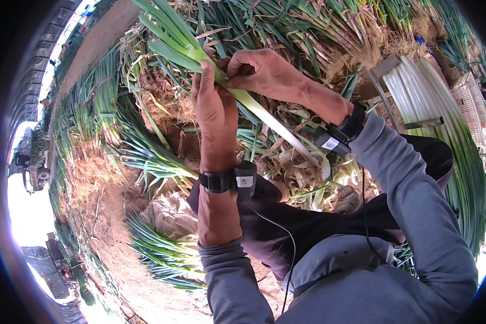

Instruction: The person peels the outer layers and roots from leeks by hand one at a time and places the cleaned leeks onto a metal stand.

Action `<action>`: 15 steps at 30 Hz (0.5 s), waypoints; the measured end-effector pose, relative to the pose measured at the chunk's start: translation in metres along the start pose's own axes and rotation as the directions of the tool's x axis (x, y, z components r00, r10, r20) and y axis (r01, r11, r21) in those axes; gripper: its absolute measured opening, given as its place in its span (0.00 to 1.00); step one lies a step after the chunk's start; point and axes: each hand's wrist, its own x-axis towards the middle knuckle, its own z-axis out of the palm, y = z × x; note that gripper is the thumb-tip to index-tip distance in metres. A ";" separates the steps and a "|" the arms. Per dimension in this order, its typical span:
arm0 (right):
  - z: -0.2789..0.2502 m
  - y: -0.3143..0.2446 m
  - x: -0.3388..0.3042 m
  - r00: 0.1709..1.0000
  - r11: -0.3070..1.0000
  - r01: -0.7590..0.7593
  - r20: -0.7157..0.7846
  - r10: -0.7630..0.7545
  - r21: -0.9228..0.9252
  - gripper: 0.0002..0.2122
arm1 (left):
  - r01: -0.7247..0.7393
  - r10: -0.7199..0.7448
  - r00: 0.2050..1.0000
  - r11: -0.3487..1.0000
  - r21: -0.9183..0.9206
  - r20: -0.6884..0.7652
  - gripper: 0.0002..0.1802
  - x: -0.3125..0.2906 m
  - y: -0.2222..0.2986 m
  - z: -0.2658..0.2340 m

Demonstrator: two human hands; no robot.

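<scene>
A long green onion [269,121] slants across in front of me, green leaves up at the far left and the pale white stalk running down to the right. My left hand [215,105] is closed around it where the leaves meet the stalk, thumb on top. Just to the right, my right hand [267,75] pinches at the same part with bent fingers; its fingertips are partly hidden. At the stalk's lower end a loose pale strip of skin [325,166] curls down over a heap of peelings [294,178].
Unpeeled green onions with shaggy roots [335,32] lie piled at the far side, more bundles [100,102] at the left. On the right, peeled white onions [416,92] rest in a metal-edged holder [424,123] beside a pale plastic crate [468,105]. A thin cable [292,248] hangs near my lap.
</scene>
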 end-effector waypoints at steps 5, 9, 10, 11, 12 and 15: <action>-0.005 -0.003 -0.005 0.969 0.839 0.208 -0.013 -0.248 -0.502 0.12 | 0.064 -0.062 0.996 0.997 -0.044 0.062 0.16 0.007 0.000 0.003; -0.033 -0.005 -0.006 0.998 0.987 -0.049 -0.035 0.045 -0.152 0.10 | 0.130 -0.127 0.977 0.991 -0.012 0.170 0.15 0.006 0.010 0.017; -0.040 -0.005 -0.009 0.997 0.995 -0.083 -0.012 0.082 -0.061 0.10 | 0.122 -0.121 0.971 0.992 0.004 0.207 0.15 0.005 0.009 0.022; -0.032 -0.020 -0.013 0.998 0.981 -0.068 -0.017 0.066 -0.180 0.07 | 0.101 -0.096 0.977 0.995 -0.019 0.190 0.13 0.005 0.008 0.013; -0.027 -0.026 -0.022 0.998 0.983 -0.060 -0.012 0.058 -0.174 0.07 | 0.093 -0.089 0.979 0.996 -0.013 0.185 0.13 0.008 0.009 0.007; -0.028 -0.033 -0.051 0.972 0.961 0.227 0.101 -0.213 -0.159 0.08 | -0.001 0.029 0.982 0.988 -0.152 0.189 0.12 0.027 0.015 -0.007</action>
